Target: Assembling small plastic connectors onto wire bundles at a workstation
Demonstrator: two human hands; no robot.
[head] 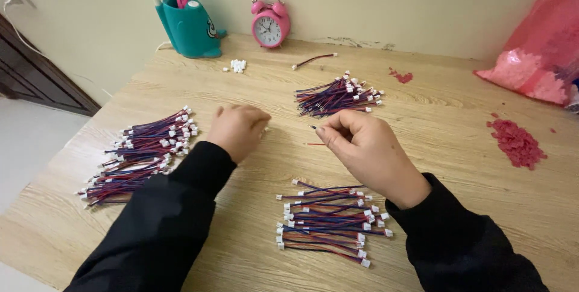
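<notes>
Head view, looking down on a light wooden table (422,117). Right hand (368,150) curled closed above the tabletop, thumb and forefinger pinching a thin wire end (315,128), a short red wire (316,144) lying on the wood just beside the fingers. Left hand (238,129) knuckles up, loosely closed into a fist resting on the table; anything gripped inside hidden from the camera. Both arms in black sleeves.

Three heaps of short red-and-blue wire leads with white plug ends: large pile (140,154) at the left edge near the left hand, smaller bundle (338,95) beyond the right hand, neat stack (329,222) between the forearms, near the front edge. Single lead (314,60) lying alone farther back, near a small cluster of white connectors (236,65).

Against the wall: teal pen holder (190,27), pink alarm clock (270,22). At far right: pink plastic bag (540,51), loose red bits (516,141) spread on the table.
</notes>
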